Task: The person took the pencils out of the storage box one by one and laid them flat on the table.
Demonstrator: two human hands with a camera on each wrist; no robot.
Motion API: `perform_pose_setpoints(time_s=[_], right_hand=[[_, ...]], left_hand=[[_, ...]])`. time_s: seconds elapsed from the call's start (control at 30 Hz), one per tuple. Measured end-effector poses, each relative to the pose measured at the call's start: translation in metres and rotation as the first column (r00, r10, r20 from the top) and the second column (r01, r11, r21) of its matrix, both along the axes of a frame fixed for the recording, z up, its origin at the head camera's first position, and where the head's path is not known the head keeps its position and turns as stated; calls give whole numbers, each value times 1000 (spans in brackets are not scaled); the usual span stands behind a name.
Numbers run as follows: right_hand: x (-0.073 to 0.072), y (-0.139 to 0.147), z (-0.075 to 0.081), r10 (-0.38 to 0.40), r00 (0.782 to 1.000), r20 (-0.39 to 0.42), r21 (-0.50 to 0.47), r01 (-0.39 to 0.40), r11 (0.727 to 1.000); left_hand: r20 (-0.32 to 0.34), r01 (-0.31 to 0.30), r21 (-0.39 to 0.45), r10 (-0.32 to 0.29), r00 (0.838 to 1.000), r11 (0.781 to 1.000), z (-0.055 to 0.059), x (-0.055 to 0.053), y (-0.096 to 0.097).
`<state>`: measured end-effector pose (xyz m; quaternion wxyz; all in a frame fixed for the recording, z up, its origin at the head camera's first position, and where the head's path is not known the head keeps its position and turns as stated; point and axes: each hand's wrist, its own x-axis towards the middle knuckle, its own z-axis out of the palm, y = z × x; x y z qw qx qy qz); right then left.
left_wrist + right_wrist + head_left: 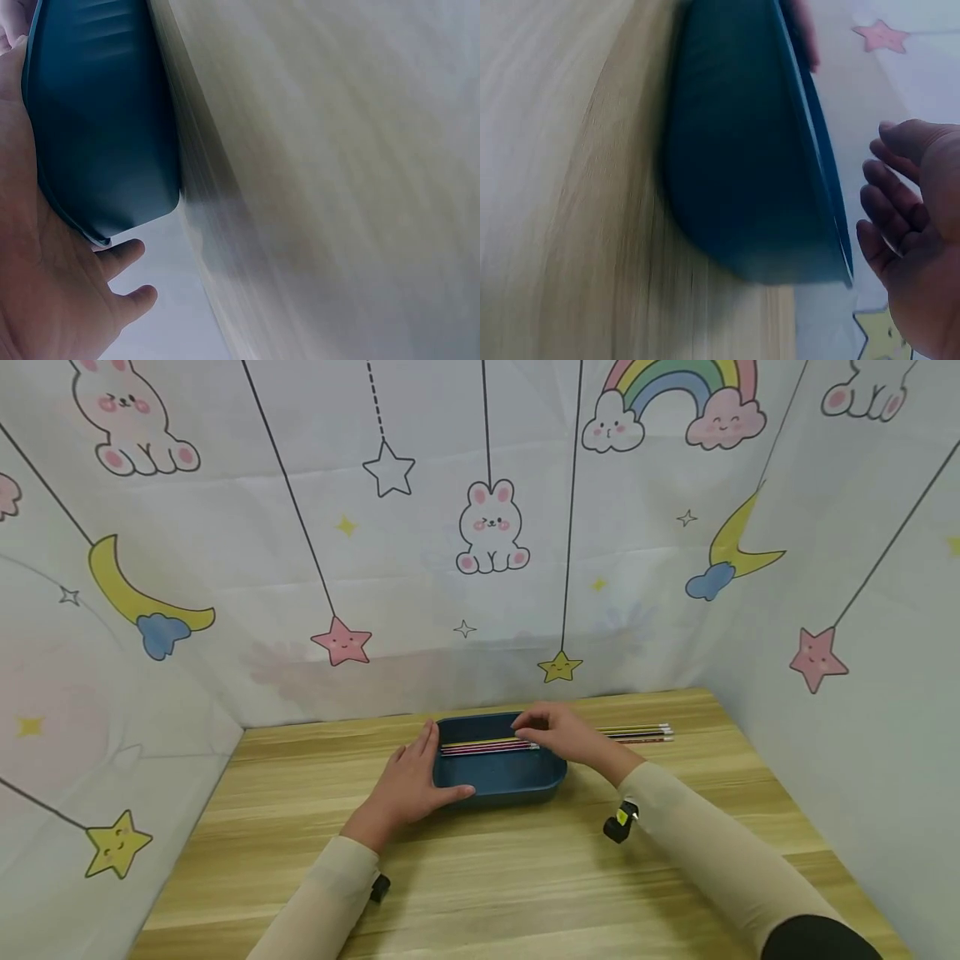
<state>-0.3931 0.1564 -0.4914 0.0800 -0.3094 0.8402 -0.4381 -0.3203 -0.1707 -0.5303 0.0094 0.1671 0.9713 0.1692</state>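
A dark blue rectangular tray point(495, 783) stands on the table, seen from the side in both wrist views. Inside it, several striped pencils point(480, 747) lie lengthwise, their right ends near the right hand. The left hand point(405, 781) rests against the tray's left end, thumb along the near rim and fingers fairly straight; in the left wrist view two fingertips point(135, 300) stick out past the rim. Over the tray's right part hovers the right hand point(558, 732), fingers loosely bent. The right wrist view shows nothing between those fingers point(889, 199), beside the tray's rim.
More pencils point(648, 732) lie on the wooden table point(525, 877) just right of the tray, partly behind the right hand. A white cloth point(420, 568) printed with rabbits, stars and moons hangs along the back and both sides.
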Motion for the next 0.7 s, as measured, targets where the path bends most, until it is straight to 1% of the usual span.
perform_pose_setpoints(time_s=[0.17,0.3,0.37,0.5,0.7], right_hand=[[-9,-24,-9,66,995,-73,110,-57,992],[-14,-36,-16,85,991,-104,202,-62,977],[-15,-40,-18,87,990,-113,232,-59,971],[-17,-47,-18,95,990,-109,254,-64,965],[-20,-53,-24,93,992,-87,239,-69,969]], left_hand=[[0,2,3,-2,1000,1000,2,1,-1],[7,2,0,-2,1000,1000,1,0,-1],[6,2,0,-2,1000,1000,0,0,-1],[-6,3,3,-3,1000,1000,0,-1,-1],[-11,9,7,-9,1000,1000,1,0,-1]])
